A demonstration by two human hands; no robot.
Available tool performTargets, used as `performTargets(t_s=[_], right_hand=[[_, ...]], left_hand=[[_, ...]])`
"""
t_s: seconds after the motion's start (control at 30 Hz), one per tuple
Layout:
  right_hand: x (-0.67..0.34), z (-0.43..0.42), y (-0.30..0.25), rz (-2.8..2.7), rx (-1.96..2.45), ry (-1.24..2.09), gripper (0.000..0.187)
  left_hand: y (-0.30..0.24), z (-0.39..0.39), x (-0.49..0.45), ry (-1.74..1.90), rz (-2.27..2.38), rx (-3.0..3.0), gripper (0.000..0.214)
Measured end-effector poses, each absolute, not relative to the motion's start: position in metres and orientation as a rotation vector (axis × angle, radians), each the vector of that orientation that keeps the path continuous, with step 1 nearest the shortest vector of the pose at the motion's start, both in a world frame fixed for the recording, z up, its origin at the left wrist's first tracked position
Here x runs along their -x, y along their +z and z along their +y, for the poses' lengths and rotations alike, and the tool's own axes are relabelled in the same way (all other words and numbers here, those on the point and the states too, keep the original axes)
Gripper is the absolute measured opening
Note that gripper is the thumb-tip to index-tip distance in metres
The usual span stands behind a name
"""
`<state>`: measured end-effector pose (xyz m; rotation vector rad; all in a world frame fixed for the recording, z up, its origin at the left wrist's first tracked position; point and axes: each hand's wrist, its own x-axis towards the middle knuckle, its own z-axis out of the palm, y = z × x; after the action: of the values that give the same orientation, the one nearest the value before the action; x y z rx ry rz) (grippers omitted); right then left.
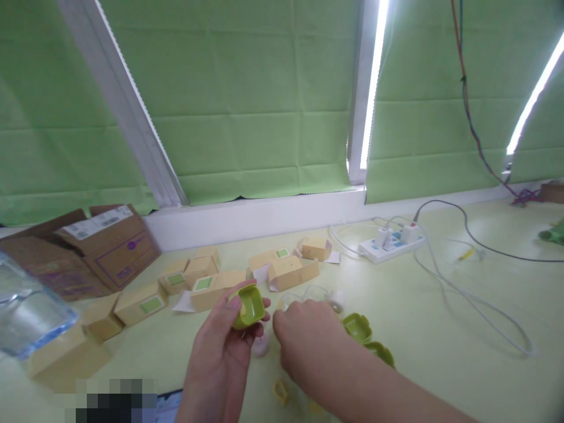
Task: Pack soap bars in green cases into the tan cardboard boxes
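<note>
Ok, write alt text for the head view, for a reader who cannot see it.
A person's left hand holds a green cap above a pale table, with the right hand curled close beside it. Tan boxes lie scattered behind the hands, two more green caps at the right hand's side, and a power strip sits farther back.

left hand [220,346]: bare, short plain thumbnail | right hand [308,341]: bare, knuckles and back showing | forearms: both bare down to the frame edge
</note>
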<state>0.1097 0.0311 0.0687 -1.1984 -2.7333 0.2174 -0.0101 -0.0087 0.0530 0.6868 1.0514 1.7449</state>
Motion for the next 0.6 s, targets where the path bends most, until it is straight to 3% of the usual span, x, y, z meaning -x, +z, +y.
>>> performTargets(t_s=[0.13, 0.37, 0.6], right_hand=[[-0.15, 0.031, 0.079, -2.394, 1.222, 0.418, 0.009], [-0.192, 0.026, 0.05, -1.655, 0.856, 1.209, 0.035], [-0.189, 0.024, 0.009, -1.426, 0.569, 1.522, 0.039]], left_hand=[[0.053, -0.008, 0.011, 1.725, 1.083, -0.722, 0.035], [0.044, -0.009, 0.0, 1.536, 1.045, -0.827, 0.038], [0.03, -0.015, -0.012, 1.336, 1.042, -0.992, 0.032]])
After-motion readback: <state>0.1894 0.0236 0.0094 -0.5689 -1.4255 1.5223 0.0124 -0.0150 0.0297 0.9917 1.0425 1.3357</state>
